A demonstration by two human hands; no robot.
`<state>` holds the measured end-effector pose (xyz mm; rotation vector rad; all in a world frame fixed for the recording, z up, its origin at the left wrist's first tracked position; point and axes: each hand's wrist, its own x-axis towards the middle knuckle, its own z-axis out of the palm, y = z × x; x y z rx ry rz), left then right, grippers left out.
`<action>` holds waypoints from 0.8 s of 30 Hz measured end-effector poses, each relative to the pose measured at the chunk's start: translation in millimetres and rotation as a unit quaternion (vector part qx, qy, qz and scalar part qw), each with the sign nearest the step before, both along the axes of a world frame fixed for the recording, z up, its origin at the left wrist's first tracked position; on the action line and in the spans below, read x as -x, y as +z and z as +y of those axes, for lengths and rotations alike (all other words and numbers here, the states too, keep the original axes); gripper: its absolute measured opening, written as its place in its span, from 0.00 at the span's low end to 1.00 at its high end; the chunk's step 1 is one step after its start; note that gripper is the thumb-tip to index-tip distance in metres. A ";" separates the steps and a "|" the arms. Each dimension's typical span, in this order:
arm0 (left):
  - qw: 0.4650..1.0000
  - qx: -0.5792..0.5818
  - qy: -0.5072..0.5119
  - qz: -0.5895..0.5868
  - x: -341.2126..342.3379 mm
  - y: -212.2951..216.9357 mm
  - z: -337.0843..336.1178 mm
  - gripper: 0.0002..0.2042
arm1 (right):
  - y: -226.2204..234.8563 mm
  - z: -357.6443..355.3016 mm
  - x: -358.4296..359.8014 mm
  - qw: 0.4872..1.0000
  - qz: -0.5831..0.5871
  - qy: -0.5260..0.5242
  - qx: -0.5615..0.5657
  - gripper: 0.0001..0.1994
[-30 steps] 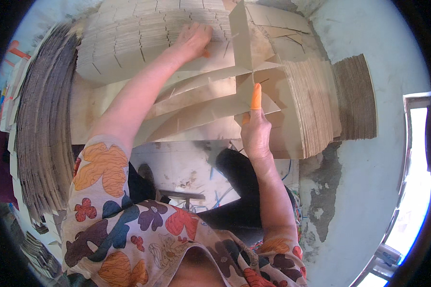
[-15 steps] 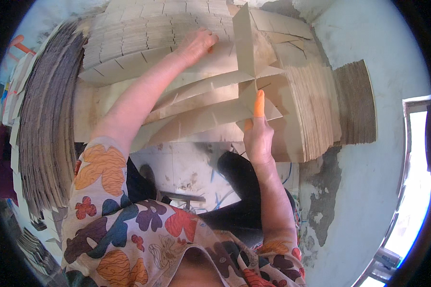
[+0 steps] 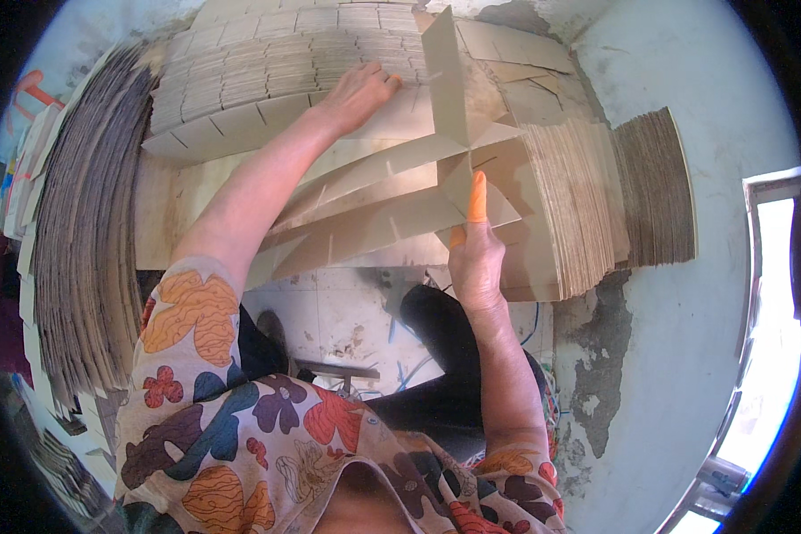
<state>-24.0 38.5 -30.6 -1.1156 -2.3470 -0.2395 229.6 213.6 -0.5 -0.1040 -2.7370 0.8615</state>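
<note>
My left hand [image 3: 358,96] reaches to the far stack of slotted cardboard strips. Its fingers are curled at the upper edge of the front slotted cardboard strip [image 3: 231,122], and the fingertips are partly hidden. My right hand [image 3: 477,260], an orange finger cot [image 3: 478,198] on its thumb, grips a cardboard divider [image 3: 383,212] near its right end. Long strips of this divider run to the left under my left forearm, joined with crossing pieces; one crosspiece [image 3: 446,76] points away from me.
Rows of slotted strips [image 3: 276,53] fill the back of the wooden table [image 3: 165,214]. Cardboard stacks stand at the right [image 3: 583,205] and far right [image 3: 659,191]. A tall grey-brown cardboard stack [image 3: 89,222] stands at the left. A pale wall [image 3: 676,356] bounds the right side.
The whole view has shifted slightly. My left hand stays at the far strips, and my right hand keeps its hold on the divider.
</note>
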 end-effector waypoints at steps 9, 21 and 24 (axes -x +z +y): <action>0.999 0.030 0.006 -0.038 9.4 5.2 -2.7 0.06 | 0.7 1.3 -4.2 0.999 -0.035 0.002 -0.012 0.41; 0.997 -0.006 0.009 -0.080 -5.4 14.3 1.4 0.02 | -3.3 4.4 -13.0 0.999 -0.001 0.028 -0.020 0.42; 0.998 -0.029 -0.018 -0.055 -7.6 14.7 2.6 0.02 | -1.6 3.3 -13.3 1.000 -0.008 0.010 -0.014 0.42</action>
